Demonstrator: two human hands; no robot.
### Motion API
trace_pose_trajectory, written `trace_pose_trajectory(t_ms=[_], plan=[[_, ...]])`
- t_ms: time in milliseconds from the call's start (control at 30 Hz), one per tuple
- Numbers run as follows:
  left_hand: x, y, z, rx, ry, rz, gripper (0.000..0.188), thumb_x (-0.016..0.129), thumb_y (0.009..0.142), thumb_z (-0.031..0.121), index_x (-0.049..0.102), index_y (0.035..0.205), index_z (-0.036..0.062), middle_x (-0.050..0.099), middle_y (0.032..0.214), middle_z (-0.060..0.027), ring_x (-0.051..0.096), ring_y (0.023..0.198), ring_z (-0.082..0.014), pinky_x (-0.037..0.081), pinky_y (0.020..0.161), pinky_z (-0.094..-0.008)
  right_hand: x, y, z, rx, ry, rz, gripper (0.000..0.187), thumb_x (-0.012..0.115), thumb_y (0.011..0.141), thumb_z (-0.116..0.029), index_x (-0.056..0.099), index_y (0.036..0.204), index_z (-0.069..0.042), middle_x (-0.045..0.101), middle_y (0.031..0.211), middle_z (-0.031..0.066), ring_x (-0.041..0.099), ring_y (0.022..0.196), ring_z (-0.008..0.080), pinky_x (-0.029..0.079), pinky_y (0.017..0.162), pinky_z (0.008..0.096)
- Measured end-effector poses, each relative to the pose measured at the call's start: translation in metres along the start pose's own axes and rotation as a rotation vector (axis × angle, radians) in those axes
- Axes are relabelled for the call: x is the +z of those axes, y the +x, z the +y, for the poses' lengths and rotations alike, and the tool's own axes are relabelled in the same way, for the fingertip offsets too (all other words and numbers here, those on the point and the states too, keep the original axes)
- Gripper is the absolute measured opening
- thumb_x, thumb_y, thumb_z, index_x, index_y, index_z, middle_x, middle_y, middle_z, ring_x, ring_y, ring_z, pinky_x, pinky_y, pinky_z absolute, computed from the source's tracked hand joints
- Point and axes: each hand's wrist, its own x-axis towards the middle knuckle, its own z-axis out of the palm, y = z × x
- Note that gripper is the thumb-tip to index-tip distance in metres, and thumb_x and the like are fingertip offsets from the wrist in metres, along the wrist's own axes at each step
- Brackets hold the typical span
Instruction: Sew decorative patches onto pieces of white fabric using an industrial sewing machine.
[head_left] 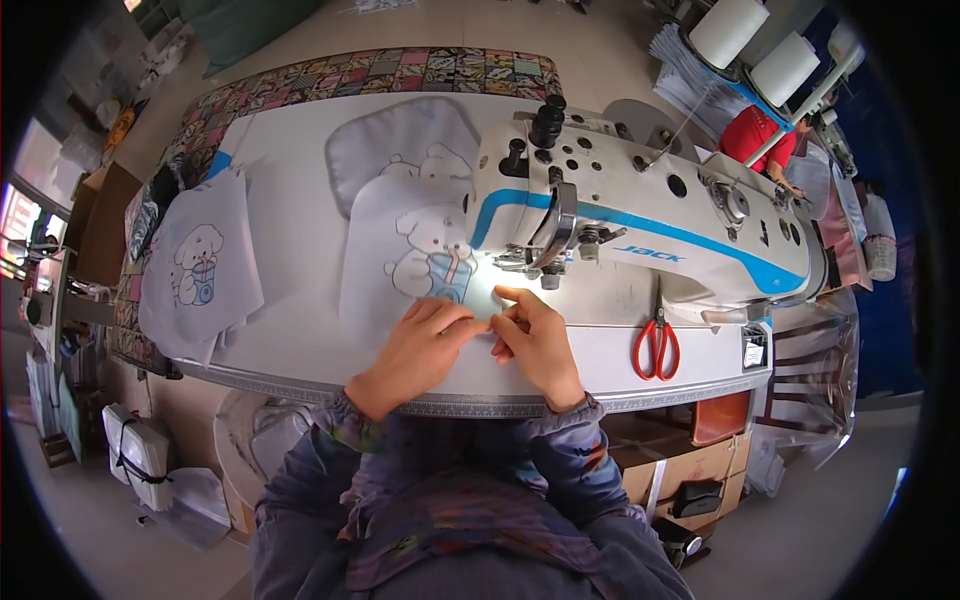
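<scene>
At the left end of the white table [290,240], I have a loose stack of pale grey fabric panels [200,265] printed with a puppy. Right of it, toward the table's far edge, a grey cloth piece with rounded corners [370,140] lies partly beneath a single pale grey puppy-print panel [375,245], the one I'm working on, which reaches toward the needle area. My left hand [425,345] is over that panel's near right part, fingers bent. My right hand [540,345] curls beside it, the fingertips close together; I can't tell what either pinches. I judge the step as arranging the panel's edge for stitching; next calls for a flat edge and fingers clear of the needle. Behind and to the right stands the white-and-blue sewing machine [620,230]; red-handled scissors [659,325] lie near the table's front right corner.
</scene>
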Motion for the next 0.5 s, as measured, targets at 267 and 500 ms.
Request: trace_pose_trajectory(t_ms=[267, 500], plan=[[-0.011, 0.023, -0.002, 0.000, 0.081, 0.104, 0.041, 0.071, 0.082, 0.005, 0.068, 0.122, 0.0095, 0.060, 0.120, -0.0082, 0.061, 0.110, -0.0295, 0.051, 0.098, -0.0432, -0.004, 0.015, -0.002, 0.020, 0.051, -0.018, 0.040, 0.063, 0.102, -0.001, 0.055, 0.141, 0.007, 0.062, 0.084, 0.0016, 0.064, 0.066, 0.0085, 0.053, 0.057, 0.0219], [-0.007, 0.029, -0.024, 0.022, 0.000, 0.066, 0.036, 0.065, 0.078, -0.002, 0.075, 0.110, 0.0095, 0.065, 0.101, -0.0022, 0.062, 0.095, -0.0262, 0.055, 0.085, -0.0368, 0.003, 0.018, 0.002, 0.000, -0.093, 0.048, 0.040, 0.064, 0.101, -0.004, 0.058, 0.138, 0.008, 0.064, 0.082, 0.0025, 0.064, 0.062, 0.0089, 0.052, 0.052, 0.0227]])
